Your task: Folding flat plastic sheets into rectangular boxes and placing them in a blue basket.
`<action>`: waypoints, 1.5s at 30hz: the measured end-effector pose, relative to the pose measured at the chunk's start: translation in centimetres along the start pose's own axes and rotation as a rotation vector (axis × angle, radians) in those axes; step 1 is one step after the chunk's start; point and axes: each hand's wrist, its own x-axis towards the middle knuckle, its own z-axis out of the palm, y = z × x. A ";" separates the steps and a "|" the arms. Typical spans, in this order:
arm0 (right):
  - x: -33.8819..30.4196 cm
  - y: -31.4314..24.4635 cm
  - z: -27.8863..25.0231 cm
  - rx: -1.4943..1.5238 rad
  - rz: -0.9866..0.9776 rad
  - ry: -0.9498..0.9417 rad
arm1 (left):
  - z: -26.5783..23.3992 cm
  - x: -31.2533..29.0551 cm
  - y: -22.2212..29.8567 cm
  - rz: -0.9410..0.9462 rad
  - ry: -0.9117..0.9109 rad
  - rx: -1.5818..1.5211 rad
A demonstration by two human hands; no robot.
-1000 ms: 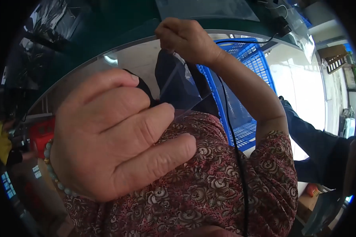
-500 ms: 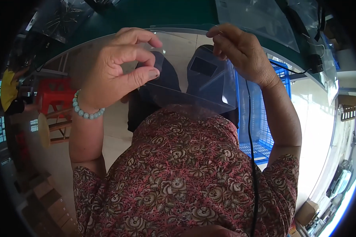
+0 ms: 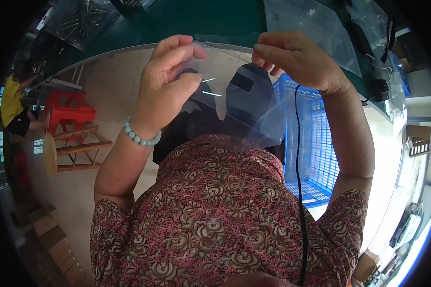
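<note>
Above my lap, a thin clear plastic sheet (image 3: pixel 253 117) with creases and glinting edges hangs between my hands; my dark trousers show through it. My left hand (image 3: pixel 170 79), with a pale green bead bracelet on its wrist, grips the sheet's left side with curled fingers and thumb. My right hand (image 3: pixel 296 60) pinches its upper right part, fingers bent downward. Exactly where the fingertips meet the plastic is hard to make out. A small dark rectangle (image 3: pixel 243 82) shows at the sheet, near its upper middle.
Beyond my hands runs a green-topped table (image 3: pixel 215 19) bearing clear plastic sheets (image 3: pixel 311 33) and a bag (image 3: pixel 84 21). A blue crate (image 3: pixel 323 143) stands at my right. To the left are a red stool (image 3: pixel 67 112), a wooden stool (image 3: pixel 79 148) and a person (image 3: pixel 15 103). A black cable (image 3: pixel 299 158) hangs before me.
My left hand has moved right and slightly up, closer to my right hand. The plastic sheet has shifted and tilted with it. The right hand has turned a little.
</note>
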 end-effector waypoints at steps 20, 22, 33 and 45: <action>-4.0 5.1 -0.8 0.393 -0.105 0.506 | -0.8 -7.3 -10.5 -0.708 0.058 -1.039; -3.7 5.3 -0.9 0.374 -0.077 0.507 | -0.9 -7.8 -10.7 -0.651 -0.048 -1.142; -1.4 4.0 0.6 0.570 -0.298 0.395 | 0.0 -3.0 -3.7 -0.304 -0.861 -0.660; -1.9 1.1 1.0 -0.270 -0.499 0.569 | 6.9 3.4 -0.8 0.072 -0.073 -0.328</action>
